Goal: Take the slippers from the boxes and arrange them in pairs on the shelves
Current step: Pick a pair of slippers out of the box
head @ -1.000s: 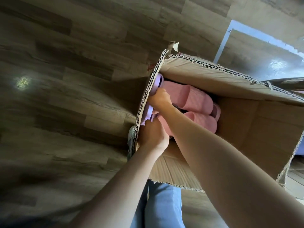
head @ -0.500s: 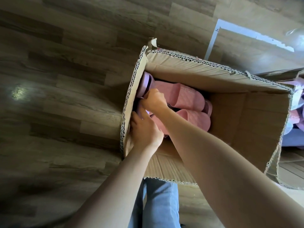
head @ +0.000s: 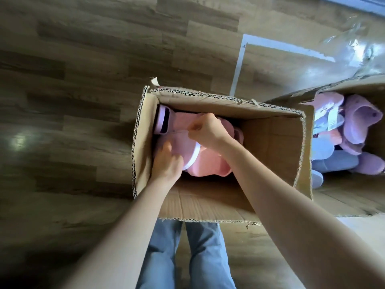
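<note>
L hand (head: pixel 167 163) in box (head: pixel 277 142), gripping pink slipper (head: pixel 181 142) | R hand (head: pixel 206 130) pinching same slipper's top edge | purple slipper (head: pixel 163 122) upright by L wall | 2nd box (head: pixel 354 197) to R, full of slippers

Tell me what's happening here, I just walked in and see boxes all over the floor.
A person is standing over an open cardboard box on the wood floor, with both hands down inside it. The left hand and the right hand are on a pair of pink slippers that seems bound by a white band. A purple slipper stands against the box's left wall. A second box at right holds more slippers. No shelves are in view.
</note>
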